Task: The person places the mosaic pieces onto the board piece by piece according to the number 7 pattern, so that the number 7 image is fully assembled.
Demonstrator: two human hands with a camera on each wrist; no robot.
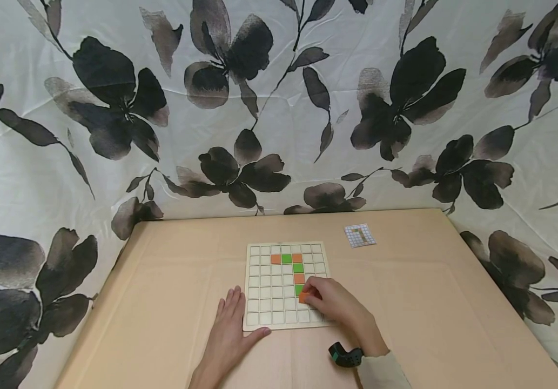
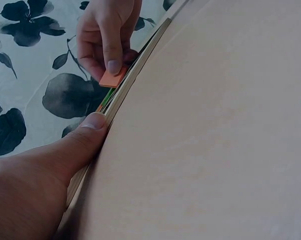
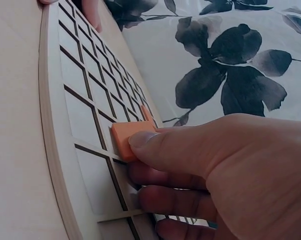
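Note:
A wooden grid board [image 1: 271, 319] lies flat on the table, its cells framed by thin raised ridges. Several orange and green square tiles fill part of a row near its far edge and a column running down toward me. My right hand [image 1: 332, 300] pinches an orange tile [image 3: 128, 137] between thumb and fingers, just below the lowest green tile [image 1: 299, 290]. In the right wrist view this tile is tilted over the cells. My left hand [image 1: 230, 329] lies with straight fingers along the board's left side, its thumb [image 2: 93, 121] on the near edge.
Beyond the board's far right corner lies a small card [image 1: 360, 235] printed with a coloured grid pattern. The light wooden table [image 1: 162, 281] extends around the board. A cloth with dark flowers [image 1: 240, 108] hangs behind it. A black device [image 1: 345, 355] is on the right wrist.

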